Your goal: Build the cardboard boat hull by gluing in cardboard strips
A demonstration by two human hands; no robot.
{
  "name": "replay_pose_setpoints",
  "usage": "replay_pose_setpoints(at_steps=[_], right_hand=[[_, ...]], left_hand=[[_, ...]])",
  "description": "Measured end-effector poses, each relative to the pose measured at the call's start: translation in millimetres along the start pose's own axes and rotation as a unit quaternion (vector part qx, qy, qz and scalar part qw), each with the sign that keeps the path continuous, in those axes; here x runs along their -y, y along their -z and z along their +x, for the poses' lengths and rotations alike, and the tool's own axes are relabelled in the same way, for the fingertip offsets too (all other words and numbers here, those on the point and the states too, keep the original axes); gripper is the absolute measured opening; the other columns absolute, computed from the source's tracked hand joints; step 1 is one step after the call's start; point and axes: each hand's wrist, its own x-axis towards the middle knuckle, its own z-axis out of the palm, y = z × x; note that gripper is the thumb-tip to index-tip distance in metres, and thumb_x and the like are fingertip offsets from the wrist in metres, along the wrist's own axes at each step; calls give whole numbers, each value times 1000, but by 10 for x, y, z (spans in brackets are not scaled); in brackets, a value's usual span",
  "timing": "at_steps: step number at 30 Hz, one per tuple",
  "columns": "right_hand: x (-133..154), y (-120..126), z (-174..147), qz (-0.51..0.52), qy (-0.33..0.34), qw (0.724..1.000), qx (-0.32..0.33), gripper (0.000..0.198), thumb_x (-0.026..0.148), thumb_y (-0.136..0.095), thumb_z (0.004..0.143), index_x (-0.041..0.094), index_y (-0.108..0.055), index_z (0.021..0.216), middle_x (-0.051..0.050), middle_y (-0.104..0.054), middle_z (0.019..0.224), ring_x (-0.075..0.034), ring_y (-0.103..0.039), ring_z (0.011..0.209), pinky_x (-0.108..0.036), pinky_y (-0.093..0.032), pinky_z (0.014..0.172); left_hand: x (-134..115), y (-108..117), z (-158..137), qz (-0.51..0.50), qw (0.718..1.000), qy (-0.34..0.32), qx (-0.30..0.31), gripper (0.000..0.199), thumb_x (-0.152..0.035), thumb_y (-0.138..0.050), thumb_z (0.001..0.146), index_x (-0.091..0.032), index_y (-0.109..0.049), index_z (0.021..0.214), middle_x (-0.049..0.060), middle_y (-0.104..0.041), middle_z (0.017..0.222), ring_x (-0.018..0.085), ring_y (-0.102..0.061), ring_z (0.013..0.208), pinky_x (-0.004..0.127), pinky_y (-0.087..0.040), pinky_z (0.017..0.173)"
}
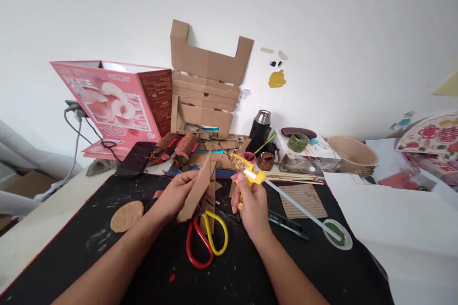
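Observation:
My left hand [179, 193] is closed on a folded piece of brown cardboard [197, 189], held tilted above the black mat [150, 267]. My right hand [252, 205] grips a yellow hot glue gun [250, 171], its stained nozzle pointing up and left, apart from the cardboard. A long whitish glue stick [300, 207] sticks out of the gun's back, its far end over a small dish of green powder [338, 234]. Below the cardboard lie scissors [205, 240] with one red and one yellow handle, their blades mostly hidden by cardboard scraps.
A round clay-coloured disc [127, 216] lies at left, near a phone [135, 159]. A dark green cutter [288, 225] and corrugated cardboard [303, 201] lie at right. Behind stand a pink box [118, 105], an opened cardboard box [207, 90], a black flask [260, 131] and a bowl [352, 151].

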Motion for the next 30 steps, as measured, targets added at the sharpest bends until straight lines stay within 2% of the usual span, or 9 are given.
replay_pose_setpoints(at_steps=[3, 8, 14, 17, 27, 30], right_hand=[[-19, 21, 7, 5, -10, 999, 31, 65, 81, -69, 87, 16, -69, 89, 8, -48, 43, -10, -43, 33, -22, -30, 39], [-73, 18, -37, 10, -41, 995, 95, 62, 78, -70, 89, 16, -69, 91, 8, -49, 42, -9, -43, 31, -21, -30, 38], [-79, -3, -59, 12, -73, 992, 100, 64, 80, -72, 87, 16, -65, 87, 9, -48, 41, -8, -42, 30, -20, -27, 37], [-77, 1, -48, 15, -77, 992, 95, 64, 80, -71, 88, 16, -64, 85, 8, -47, 40, -8, -42, 30, -20, -26, 37], [-37, -1, -57, 25, -96, 987, 125, 64, 80, -71, 88, 17, -62, 81, 8, -47, 39, -7, -40, 30, -19, -26, 37], [-22, -2, -67, 15, -93, 987, 131, 64, 80, -70, 89, 17, -62, 80, 8, -47, 38, -7, -41, 30, -19, -26, 37]], left_hand=[[-33, 31, -9, -22, 999, 9, 32, 52, -67, -85, 72, -17, -80, 85, 6, -70, 61, 17, -59, 50, 25, -44, 49], [-89, 100, -1, -38, 997, 2, 68, 52, -65, -84, 73, -16, -80, 88, 6, -68, 55, 17, -60, 47, 26, -45, 49], [-72, 224, 29, 15, 1000, -5, 22, 62, -75, -87, 68, -15, -77, 81, 3, -70, 59, 13, -55, 49, 22, -44, 49], [-59, 247, 42, 36, 999, 1, 22, 68, -81, -87, 64, -15, -76, 78, 2, -70, 61, 13, -57, 53, 22, -46, 52], [-36, 314, 68, 18, 1000, 21, -2, 71, -83, -88, 58, -15, -76, 75, 2, -69, 59, 13, -56, 50, 22, -45, 49], [-63, 322, 65, 21, 1000, 14, 1, 66, -79, -90, 61, -15, -76, 73, 1, -69, 58, 12, -55, 49, 22, -44, 49]])
